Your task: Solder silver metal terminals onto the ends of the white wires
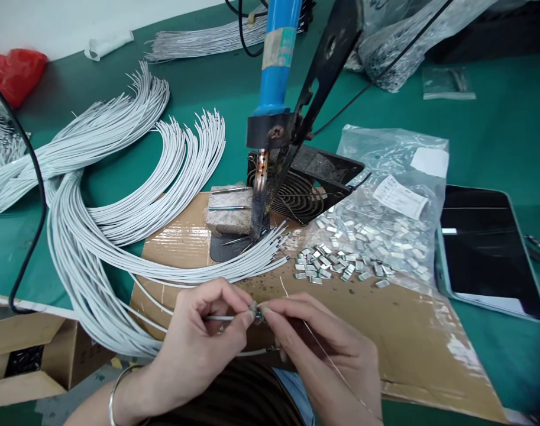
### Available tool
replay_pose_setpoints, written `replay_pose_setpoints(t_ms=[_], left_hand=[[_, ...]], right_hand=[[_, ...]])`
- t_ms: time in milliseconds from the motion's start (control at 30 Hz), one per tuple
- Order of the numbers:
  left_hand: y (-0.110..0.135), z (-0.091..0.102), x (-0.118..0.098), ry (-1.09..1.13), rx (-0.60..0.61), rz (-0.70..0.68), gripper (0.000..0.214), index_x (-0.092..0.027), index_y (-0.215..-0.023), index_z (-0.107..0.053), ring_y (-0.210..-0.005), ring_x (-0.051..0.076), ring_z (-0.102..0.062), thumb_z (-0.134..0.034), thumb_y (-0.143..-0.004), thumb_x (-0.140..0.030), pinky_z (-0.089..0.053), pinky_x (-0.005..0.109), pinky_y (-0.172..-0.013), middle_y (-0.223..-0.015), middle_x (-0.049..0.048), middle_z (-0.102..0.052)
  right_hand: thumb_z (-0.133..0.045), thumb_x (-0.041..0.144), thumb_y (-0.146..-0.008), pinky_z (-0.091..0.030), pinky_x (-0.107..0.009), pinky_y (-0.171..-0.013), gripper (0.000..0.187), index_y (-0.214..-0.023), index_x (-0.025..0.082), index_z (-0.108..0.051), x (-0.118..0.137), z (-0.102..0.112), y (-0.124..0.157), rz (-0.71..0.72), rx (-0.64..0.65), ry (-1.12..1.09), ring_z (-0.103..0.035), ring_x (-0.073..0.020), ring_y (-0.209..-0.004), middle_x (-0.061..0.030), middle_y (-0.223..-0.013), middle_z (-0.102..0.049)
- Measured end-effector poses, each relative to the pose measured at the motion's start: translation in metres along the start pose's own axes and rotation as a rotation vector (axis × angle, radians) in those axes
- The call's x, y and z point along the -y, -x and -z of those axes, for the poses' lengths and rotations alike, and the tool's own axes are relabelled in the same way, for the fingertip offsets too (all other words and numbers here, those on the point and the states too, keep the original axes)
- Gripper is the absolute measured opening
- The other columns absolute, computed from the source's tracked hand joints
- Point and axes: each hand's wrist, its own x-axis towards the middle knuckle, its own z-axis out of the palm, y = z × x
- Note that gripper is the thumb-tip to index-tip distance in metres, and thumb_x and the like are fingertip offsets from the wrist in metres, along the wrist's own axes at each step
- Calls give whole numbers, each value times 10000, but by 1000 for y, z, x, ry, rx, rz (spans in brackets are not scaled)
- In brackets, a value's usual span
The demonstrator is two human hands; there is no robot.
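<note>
My left hand (199, 340) is closed in a pinch on the end of a white cable (219, 318), below the soldering iron. My right hand (325, 349) pinches a small metal connector (259, 316) at that cable end, its fingertips almost touching the left ones. Whether the two parts are joined is hidden by the fingers. A thin solder wire (284, 286) runs through my right hand, its free end sticking up. The blue-handled soldering iron (276, 83) is clamped in a black stand (323, 65), tip pointing down.
Bundles of white cables (163, 269) spread over the left side. Loose metal connectors (318, 263) lie by a clear plastic bag (394, 142) on cardboard (411, 349). A black fan (300, 189) stands behind the iron, a tablet-like device (487, 248) at right, a cardboard box (70, 349) lower left.
</note>
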Motion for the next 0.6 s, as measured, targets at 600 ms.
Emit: replay_pose_setpoints(t_ms=[600], left_hand=[[-19,-2,-8,-2,-108,30,163,-148,-711,-651,-606,65,-567,-786,-801,-133,-427,120,-522,-837,27,-730]], right_hand=[[-567,413,-1049,-363,-209,-475,399,-698,224,-530,2,15,-5,65,67,227,-428,-118,-549,23,-653,-503]])
